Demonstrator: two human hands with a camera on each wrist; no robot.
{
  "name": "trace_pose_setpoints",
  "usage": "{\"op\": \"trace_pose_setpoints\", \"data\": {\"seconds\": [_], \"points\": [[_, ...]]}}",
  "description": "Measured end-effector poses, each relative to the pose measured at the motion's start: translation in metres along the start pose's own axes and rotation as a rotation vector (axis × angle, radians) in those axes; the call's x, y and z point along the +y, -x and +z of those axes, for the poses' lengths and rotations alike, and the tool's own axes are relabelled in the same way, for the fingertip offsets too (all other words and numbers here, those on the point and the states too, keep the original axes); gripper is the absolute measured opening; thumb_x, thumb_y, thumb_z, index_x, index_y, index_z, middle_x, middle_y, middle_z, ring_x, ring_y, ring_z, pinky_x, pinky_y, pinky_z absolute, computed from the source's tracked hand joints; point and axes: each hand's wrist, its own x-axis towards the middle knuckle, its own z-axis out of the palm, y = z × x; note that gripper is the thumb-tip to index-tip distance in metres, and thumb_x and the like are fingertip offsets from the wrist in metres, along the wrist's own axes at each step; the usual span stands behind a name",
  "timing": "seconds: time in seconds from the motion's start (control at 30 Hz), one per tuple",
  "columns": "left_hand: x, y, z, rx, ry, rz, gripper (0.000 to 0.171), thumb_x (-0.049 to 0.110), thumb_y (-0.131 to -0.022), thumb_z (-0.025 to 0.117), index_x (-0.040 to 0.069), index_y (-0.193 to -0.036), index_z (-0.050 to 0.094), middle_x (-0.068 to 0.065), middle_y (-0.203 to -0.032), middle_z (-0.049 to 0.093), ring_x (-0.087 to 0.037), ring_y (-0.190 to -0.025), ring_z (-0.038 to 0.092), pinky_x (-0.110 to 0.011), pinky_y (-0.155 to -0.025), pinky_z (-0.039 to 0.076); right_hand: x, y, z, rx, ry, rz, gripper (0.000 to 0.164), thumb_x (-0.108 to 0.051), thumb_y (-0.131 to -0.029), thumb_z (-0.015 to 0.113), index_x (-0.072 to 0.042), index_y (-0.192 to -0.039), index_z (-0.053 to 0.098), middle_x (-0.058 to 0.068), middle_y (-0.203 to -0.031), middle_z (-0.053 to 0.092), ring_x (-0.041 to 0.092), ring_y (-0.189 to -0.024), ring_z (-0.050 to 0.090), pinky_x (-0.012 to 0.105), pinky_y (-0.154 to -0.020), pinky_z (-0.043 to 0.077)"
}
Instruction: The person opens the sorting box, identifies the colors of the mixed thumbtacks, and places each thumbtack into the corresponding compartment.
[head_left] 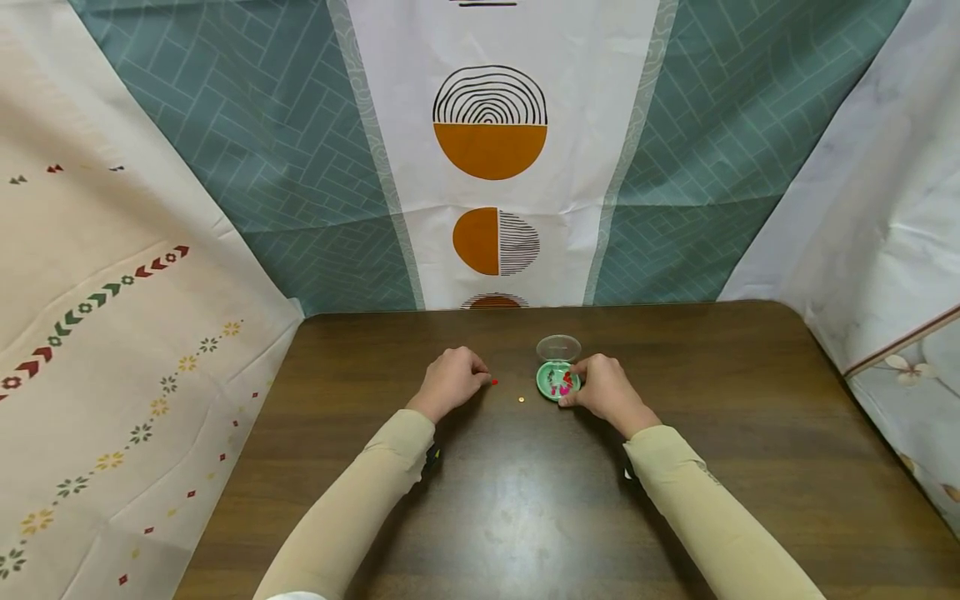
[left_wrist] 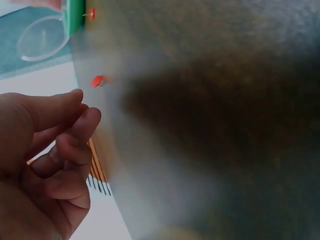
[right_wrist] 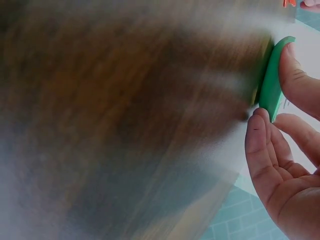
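My left hand [head_left: 452, 382] hovers low over the table, thumb and index fingertips [left_wrist: 92, 116] close together with nothing clearly between them. Just beyond those fingertips lies a red thumbtack [left_wrist: 97, 80], slightly apart from them. My right hand [head_left: 606, 390] grips the rim of a round green case [head_left: 542, 387], its thumb and fingers on opposite sides. Red, pink and dark small pieces lie inside the case. Its clear lid [head_left: 558, 347] stands open at the far side. A small gold-coloured tack [head_left: 521, 399] sits on the table between the hands.
The brown wooden table [head_left: 495, 500] reaches back to a patterned cloth [head_left: 491, 192]. Pale cloth hangs at the left [head_left: 150, 333] and right sides. Beneath the hands, their shadows darken the table surface.
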Motion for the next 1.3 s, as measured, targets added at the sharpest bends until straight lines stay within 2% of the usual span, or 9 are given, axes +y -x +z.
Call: {"op": "trace_pose_setpoints", "data": {"seconds": [0.23, 0.47, 0.73, 1.03, 1.3], "points": [[-0.001, 0.0, 0.009, -0.015, -0.047, 0.004, 0.008, 0.031, -0.083, 0.071, 0.025, -0.082, 0.075, 0.009, -0.086, 0.07, -0.01, -0.076, 0.063, -0.035, -0.067, 0.051, 0.001, 0.001, 0.002, -0.001, -0.017, 0.0, 0.062, -0.03, -0.058, 0.089, -0.001, -0.109, 0.068, 0.012, -0.101, 0.071, 0.023, -0.093, 0.063, 0.041, -0.082, 0.05], [0.001, -0.001, 0.009, -0.024, -0.053, 0.015, 0.008, 0.031, -0.083, 0.07, 0.025, -0.083, 0.075, 0.009, -0.085, 0.071, -0.011, -0.075, 0.065, -0.035, -0.066, 0.052, 0.002, 0.001, 0.003, -0.007, -0.034, 0.012, 0.062, -0.03, -0.058, 0.089, -0.001, -0.11, 0.068, 0.012, -0.103, 0.071, 0.023, -0.096, 0.063, 0.041, -0.084, 0.05], [0.005, -0.005, 0.011, -0.023, -0.08, 0.027, 0.009, 0.032, -0.081, 0.072, 0.025, -0.084, 0.075, 0.009, -0.087, 0.071, -0.011, -0.079, 0.066, -0.036, -0.069, 0.053, 0.001, 0.001, 0.003, -0.011, -0.033, 0.013, 0.062, -0.029, -0.059, 0.088, -0.001, -0.11, 0.068, 0.011, -0.1, 0.071, 0.021, -0.091, 0.063, 0.04, -0.082, 0.05], [0.006, -0.007, 0.016, -0.007, -0.117, 0.05, 0.007, 0.032, -0.082, 0.071, 0.026, -0.081, 0.074, 0.01, -0.084, 0.071, -0.009, -0.072, 0.064, -0.034, -0.063, 0.052, 0.004, -0.001, 0.003, -0.009, -0.029, 0.012, 0.063, -0.03, -0.059, 0.088, -0.002, -0.111, 0.068, 0.011, -0.1, 0.071, 0.021, -0.09, 0.062, 0.04, -0.082, 0.05], [0.008, -0.009, 0.018, 0.0, -0.128, 0.039, 0.005, 0.029, -0.083, 0.07, 0.026, -0.082, 0.074, 0.009, -0.088, 0.071, -0.01, -0.076, 0.065, -0.034, -0.066, 0.052, 0.003, 0.0, 0.002, -0.013, -0.027, 0.009, 0.064, -0.03, -0.059, 0.088, -0.002, -0.112, 0.067, 0.011, -0.102, 0.071, 0.02, -0.09, 0.061, 0.039, -0.081, 0.051]]}}
